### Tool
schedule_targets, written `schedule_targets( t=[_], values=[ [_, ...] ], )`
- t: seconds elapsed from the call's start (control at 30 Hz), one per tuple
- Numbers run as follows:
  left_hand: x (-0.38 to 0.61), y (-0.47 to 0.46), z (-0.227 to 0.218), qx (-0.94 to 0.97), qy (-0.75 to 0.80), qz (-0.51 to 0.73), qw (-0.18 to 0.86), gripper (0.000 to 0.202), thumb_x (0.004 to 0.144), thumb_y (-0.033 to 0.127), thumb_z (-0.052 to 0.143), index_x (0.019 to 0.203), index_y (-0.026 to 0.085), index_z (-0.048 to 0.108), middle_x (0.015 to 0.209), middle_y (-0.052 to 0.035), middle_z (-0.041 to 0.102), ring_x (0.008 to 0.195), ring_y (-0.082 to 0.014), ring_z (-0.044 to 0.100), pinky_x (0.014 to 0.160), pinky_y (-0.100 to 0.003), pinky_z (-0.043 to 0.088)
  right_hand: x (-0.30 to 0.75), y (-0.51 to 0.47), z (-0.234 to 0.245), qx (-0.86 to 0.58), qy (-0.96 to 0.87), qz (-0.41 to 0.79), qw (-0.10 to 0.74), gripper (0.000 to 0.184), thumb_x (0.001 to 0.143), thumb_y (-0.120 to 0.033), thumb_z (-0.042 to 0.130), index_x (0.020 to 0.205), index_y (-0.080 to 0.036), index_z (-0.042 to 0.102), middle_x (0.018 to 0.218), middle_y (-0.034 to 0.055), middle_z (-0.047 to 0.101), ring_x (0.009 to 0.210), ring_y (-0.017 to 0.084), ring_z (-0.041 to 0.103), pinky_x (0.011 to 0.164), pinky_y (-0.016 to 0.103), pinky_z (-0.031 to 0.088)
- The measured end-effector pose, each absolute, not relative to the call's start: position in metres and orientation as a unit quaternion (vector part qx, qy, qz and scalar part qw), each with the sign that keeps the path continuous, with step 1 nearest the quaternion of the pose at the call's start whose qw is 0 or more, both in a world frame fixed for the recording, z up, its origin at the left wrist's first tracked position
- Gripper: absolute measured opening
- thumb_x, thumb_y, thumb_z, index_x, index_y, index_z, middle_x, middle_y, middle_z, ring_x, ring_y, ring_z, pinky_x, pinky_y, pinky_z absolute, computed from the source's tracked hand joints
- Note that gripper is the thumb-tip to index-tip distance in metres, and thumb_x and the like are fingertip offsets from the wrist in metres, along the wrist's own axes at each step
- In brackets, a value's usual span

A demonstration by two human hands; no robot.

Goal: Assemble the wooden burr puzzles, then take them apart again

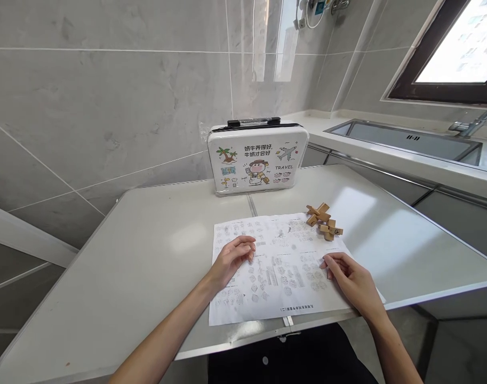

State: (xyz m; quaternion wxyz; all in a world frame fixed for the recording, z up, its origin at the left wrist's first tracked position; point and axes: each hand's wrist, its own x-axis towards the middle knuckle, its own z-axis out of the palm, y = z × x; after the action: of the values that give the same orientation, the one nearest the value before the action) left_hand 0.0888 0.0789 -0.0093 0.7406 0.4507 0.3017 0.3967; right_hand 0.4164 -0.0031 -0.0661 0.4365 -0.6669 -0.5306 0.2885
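A printed instruction sheet (279, 266) full of small diagrams lies on the white folding table (127, 266). My left hand (231, 258) rests on the sheet's left part, fingers loosely curled and flat on the paper. My right hand (349, 280) rests on the sheet's right edge, fingers bent, tips touching the paper. Neither hand holds anything. A wooden interlocking puzzle (323, 221) of several tan blocks sits at the sheet's far right corner, apart from both hands.
A white case (257, 160) with cartoon travel pictures and a black handle stands upright at the table's back, against the grey tiled wall. A steel sink (407, 140) with a tap (473, 125) is set in the counter at the right, under a window.
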Motion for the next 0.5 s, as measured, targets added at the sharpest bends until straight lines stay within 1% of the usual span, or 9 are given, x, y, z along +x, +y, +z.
schedule_targets(
  t=[0.13,0.3,0.5],
  values=[
    [0.0879,0.0802,-0.0095,0.452,0.299,0.393,0.743,0.025,0.089,0.03,0.072,0.111,0.017,0.072,0.095,-0.0062,0.061,0.079,-0.0164,0.054,0.079,-0.032,0.043,0.415,-0.004,-0.0646,-0.666,-0.527,0.291,0.44,0.044,0.095,-0.065,0.058,0.095,-0.023,0.069,0.081,0.0056,0.074,0.066,0.019,0.063,0.069,0.031,0.052],
    [0.0865,0.0811,-0.0098,0.456,0.301,0.382,0.745,0.026,0.09,0.031,0.072,0.112,0.018,0.072,0.097,-0.0062,0.061,0.079,-0.0163,0.054,0.083,-0.033,0.044,0.4138,-0.0055,-0.063,-0.667,-0.524,0.288,0.444,0.045,0.095,-0.066,0.059,0.096,-0.022,0.069,0.084,0.0077,0.076,0.066,0.02,0.064,0.067,0.031,0.054],
    [0.0859,0.0786,-0.0091,0.469,0.305,0.376,0.738,0.027,0.09,0.032,0.073,0.113,0.018,0.072,0.097,-0.0063,0.062,0.08,-0.0166,0.055,0.084,-0.033,0.044,0.4152,-0.006,-0.0649,-0.666,-0.532,0.284,0.439,0.045,0.095,-0.066,0.058,0.095,-0.023,0.069,0.083,0.0071,0.075,0.067,0.02,0.065,0.068,0.032,0.054]
  ],
)
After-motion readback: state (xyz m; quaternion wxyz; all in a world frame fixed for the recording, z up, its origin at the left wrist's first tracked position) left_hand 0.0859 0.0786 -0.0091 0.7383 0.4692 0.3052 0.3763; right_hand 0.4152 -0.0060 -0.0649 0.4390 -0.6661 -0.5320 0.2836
